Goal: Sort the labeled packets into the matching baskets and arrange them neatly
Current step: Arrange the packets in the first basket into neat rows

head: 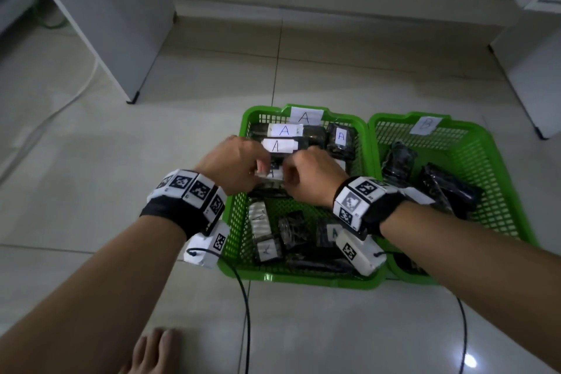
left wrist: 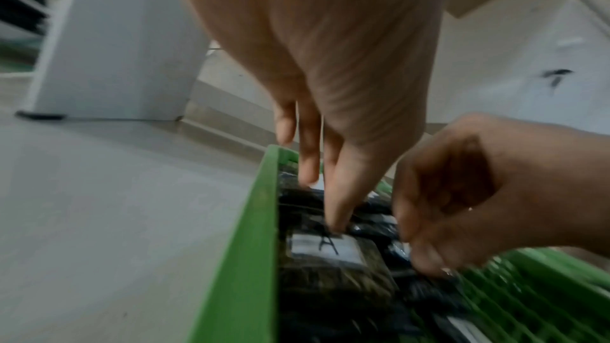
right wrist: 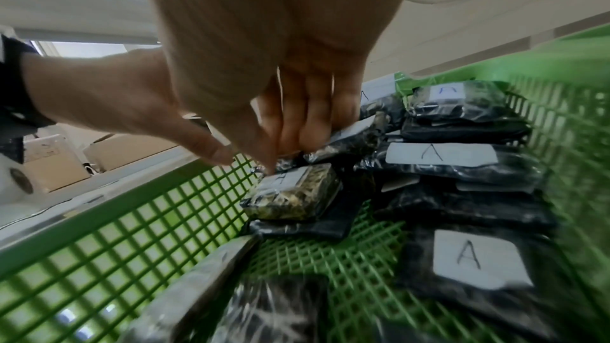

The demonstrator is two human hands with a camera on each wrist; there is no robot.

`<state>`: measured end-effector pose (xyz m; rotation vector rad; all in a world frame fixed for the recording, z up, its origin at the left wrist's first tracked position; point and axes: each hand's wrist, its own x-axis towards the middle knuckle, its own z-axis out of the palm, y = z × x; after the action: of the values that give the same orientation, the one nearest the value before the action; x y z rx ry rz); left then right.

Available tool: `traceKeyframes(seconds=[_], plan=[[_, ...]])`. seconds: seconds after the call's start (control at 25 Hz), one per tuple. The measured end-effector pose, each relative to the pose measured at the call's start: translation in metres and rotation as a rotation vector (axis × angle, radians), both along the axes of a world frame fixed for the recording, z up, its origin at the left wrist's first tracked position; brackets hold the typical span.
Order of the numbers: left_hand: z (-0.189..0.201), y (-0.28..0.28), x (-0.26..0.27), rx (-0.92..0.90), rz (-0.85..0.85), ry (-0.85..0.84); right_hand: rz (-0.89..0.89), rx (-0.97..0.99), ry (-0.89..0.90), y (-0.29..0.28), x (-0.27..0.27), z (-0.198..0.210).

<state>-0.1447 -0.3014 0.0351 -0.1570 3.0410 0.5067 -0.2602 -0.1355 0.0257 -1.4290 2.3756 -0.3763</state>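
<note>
Now | left hand [head: 235,161], right hand [head: 312,181] both pinch A-packet [head: 270,174] | over A-basket [head: 233,215]

Both hands [head: 233,164] [head: 312,176] crowd the middle of basket A [head: 361,127], whose back and front are packed with packets [head: 283,130], while basket B [head: 473,143] has bare mesh at its back.
</note>
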Motion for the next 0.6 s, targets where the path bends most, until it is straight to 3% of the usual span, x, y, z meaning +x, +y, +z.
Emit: traceKeyframes(seconds=[0.08, 0.2, 0.36, 0.48, 0.6], plan=[[0.003, 0.022, 0.001, -0.002, -0.098, -0.304, 0.056, 0.255, -0.071, 0.014, 0.009, -0.002], [-0.009, 0.045, 0.007, -0.092, -0.150, -0.480, 0.132, 0.349, -0.048, 0.030, 0.021, -0.011], [-0.009, 0.057, 0.008, -0.218, -0.203, -0.420, 0.197, 0.348, -0.047, 0.041, 0.028, -0.017], [0.000, 0.054, 0.003, -0.278, -0.249, -0.436, 0.127, 0.229, -0.076, 0.046, 0.020, -0.009], [0.011, 0.042, -0.006, -0.091, -0.156, -0.413, -0.066, 0.042, -0.097, 0.054, -0.002, 0.001]])
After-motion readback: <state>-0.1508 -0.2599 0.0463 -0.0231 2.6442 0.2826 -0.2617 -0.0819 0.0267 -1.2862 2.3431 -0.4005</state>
